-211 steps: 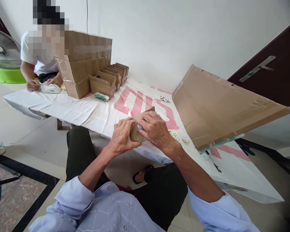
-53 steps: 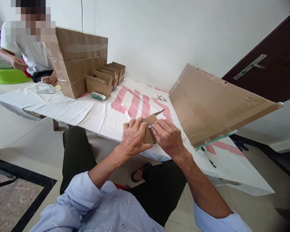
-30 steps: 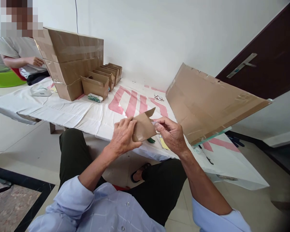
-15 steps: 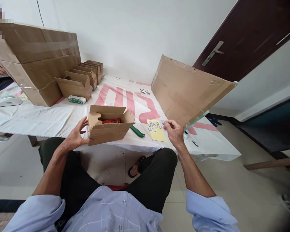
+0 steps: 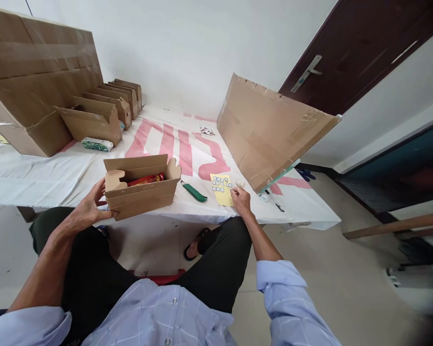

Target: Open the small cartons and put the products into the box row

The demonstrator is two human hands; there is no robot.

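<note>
My left hand (image 5: 88, 206) grips the left end of an open cardboard box (image 5: 144, 199), thumb at the near side and fingers around the end. Inside the box lies a red packet (image 5: 146, 179). Close to the table's front edge, my right hand (image 5: 241, 199) is closed at the right edge of a yellow sheet (image 5: 222, 198) bearing several small dark-outlined white squares. What its fingertips pinch is hidden. Just beyond them is a small whitish round thing (image 5: 240, 183). A green-handled knife (image 5: 195, 192) lies between box and sheet.
Large cardboard boxes (image 5: 39, 96) and a row of smaller open boxes (image 5: 88, 122) stand at left, with a green-and-white pack (image 5: 97, 144) in front. A cardboard panel (image 5: 270, 129) leans at right. Near it lie a black pen-like stick (image 5: 275, 202) and a patterned card (image 5: 207, 130).
My view has shifted rightward. My right hand has come down closer to the yellow sheet, and the small pale piece at its fingertips no longer shows. My left hand still holds the box.
</note>
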